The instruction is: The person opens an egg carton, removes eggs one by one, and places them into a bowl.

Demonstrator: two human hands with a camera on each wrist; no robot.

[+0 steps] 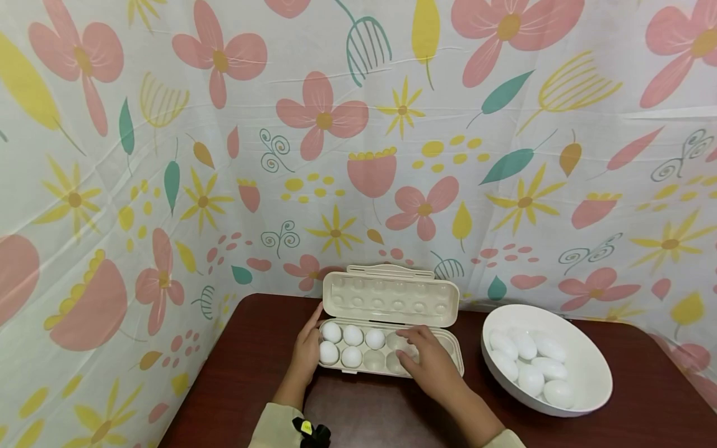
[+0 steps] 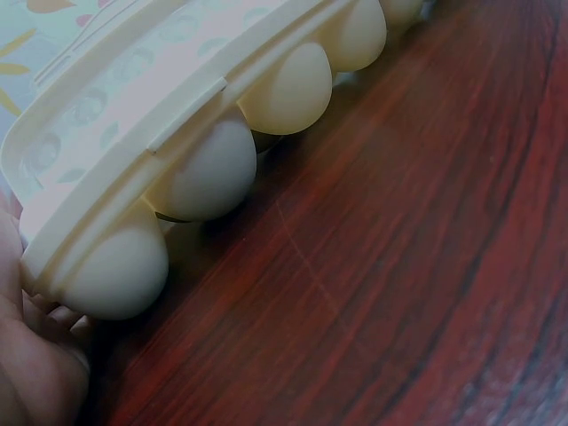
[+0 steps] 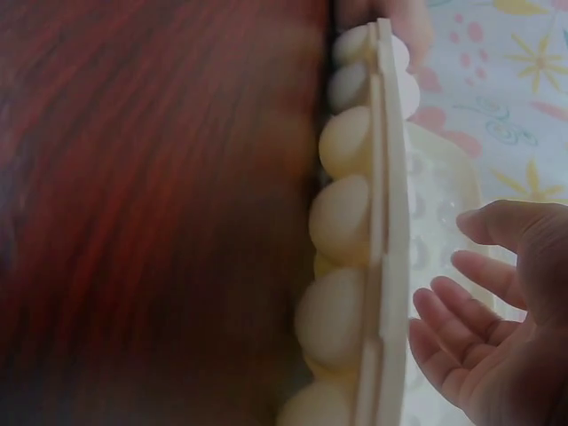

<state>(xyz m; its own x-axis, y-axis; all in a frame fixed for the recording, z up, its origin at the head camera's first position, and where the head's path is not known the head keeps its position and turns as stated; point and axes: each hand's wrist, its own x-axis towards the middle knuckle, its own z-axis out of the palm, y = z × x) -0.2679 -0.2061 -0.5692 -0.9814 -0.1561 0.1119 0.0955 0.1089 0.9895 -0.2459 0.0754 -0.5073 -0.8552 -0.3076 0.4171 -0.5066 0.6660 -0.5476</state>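
A cream plastic egg carton [image 1: 406, 371] lies on the table with its lid [image 1: 392, 298] raised at the back. White eggs [image 1: 353, 336] fill the cups at its left end, three in the back row and two in the front. My left hand [image 1: 305, 354] rests against the carton's left end, fingers along its side; the left wrist view shows part of that hand [image 2: 40, 364] at the carton's end. Over the right-hand cups hovers my right hand [image 1: 434, 367], with its fingers loosely bent and apart. Nothing lies in this hand [image 3: 497, 319] in the right wrist view.
To the right of the carton stands a white bowl [image 1: 590, 379] holding several white eggs [image 1: 529, 379]. The dark red wooden table [image 1: 235, 373] meets a flower-printed cloth [image 1: 336, 186] behind and at the left. A black strap [image 1: 313, 434] is at the left wrist.
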